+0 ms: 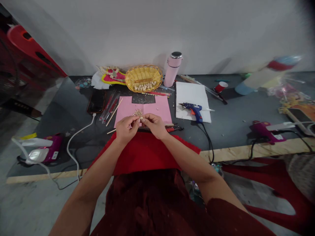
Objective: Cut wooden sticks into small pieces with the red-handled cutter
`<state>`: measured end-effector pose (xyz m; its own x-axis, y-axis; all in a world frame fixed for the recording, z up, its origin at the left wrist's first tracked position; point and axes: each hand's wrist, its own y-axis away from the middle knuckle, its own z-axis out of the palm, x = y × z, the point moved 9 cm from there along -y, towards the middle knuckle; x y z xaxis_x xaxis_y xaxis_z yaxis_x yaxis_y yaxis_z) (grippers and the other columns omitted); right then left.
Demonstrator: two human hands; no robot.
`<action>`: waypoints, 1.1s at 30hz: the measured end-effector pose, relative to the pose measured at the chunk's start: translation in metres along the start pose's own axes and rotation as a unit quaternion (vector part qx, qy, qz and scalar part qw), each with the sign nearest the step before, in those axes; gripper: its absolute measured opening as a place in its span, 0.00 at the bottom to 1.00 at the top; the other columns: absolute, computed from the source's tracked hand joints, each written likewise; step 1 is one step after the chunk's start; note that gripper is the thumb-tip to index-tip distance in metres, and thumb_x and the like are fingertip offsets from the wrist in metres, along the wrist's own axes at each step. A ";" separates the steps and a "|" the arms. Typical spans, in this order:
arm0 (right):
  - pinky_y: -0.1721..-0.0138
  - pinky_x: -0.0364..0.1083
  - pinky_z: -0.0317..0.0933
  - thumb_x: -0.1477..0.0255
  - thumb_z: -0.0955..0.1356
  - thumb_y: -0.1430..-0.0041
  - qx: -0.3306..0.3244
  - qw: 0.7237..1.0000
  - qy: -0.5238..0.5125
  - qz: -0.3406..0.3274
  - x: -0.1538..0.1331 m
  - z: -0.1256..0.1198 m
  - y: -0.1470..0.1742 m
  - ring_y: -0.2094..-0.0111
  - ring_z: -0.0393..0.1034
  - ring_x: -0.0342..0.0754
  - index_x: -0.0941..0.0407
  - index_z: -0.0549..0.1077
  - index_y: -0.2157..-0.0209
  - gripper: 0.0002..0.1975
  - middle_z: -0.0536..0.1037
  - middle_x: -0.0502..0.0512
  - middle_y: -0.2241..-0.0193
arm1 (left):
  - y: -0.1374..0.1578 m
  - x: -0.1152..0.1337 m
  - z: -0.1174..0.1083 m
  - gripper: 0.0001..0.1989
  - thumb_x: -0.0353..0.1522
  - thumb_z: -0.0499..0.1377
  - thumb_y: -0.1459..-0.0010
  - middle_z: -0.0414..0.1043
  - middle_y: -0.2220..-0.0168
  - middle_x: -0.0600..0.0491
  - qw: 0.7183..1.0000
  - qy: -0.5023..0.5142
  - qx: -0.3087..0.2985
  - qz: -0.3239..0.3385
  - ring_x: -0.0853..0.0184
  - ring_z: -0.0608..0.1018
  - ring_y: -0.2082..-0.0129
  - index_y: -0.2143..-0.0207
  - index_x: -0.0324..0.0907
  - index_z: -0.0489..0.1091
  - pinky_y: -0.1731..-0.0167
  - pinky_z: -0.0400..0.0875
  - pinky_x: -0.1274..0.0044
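Both hands, left hand (126, 128) and right hand (154, 124), pinch a tiny pale bead (141, 118) between closed fingers (fingertips meeting) above a smooth pink sheet (157, 109), beside a bead pile (137, 113).

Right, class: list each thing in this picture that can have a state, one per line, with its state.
left hand: pinching a small bead with the right hand
right hand: fingertips closed on the same bead
yellow basket: upright, beads inside
pink bottle: upright, lid on
blue glue gun: lying on white sheet, corded
red cup: tipped on its side
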<state>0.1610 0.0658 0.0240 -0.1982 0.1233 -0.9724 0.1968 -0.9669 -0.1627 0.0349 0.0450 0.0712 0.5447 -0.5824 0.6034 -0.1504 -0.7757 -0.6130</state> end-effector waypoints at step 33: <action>0.69 0.43 0.62 0.56 0.70 0.49 -0.001 1.000 0.018 0.011 0.001 0.000 0.000 0.74 0.63 0.40 0.55 0.72 0.68 0.16 0.71 0.48 0.75 | 0.000 -0.001 0.001 0.09 0.34 0.57 0.42 0.79 0.66 0.51 1.000 -0.024 -0.008 0.000 0.71 0.76 0.73 0.62 0.42 0.75 0.71 0.71 0.79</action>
<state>0.1607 0.0659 0.0229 -0.1587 0.1103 -0.9811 0.2027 -0.9689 -0.1417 0.0348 0.0459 0.0704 0.5837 -0.5697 0.5786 -0.1632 -0.7803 -0.6038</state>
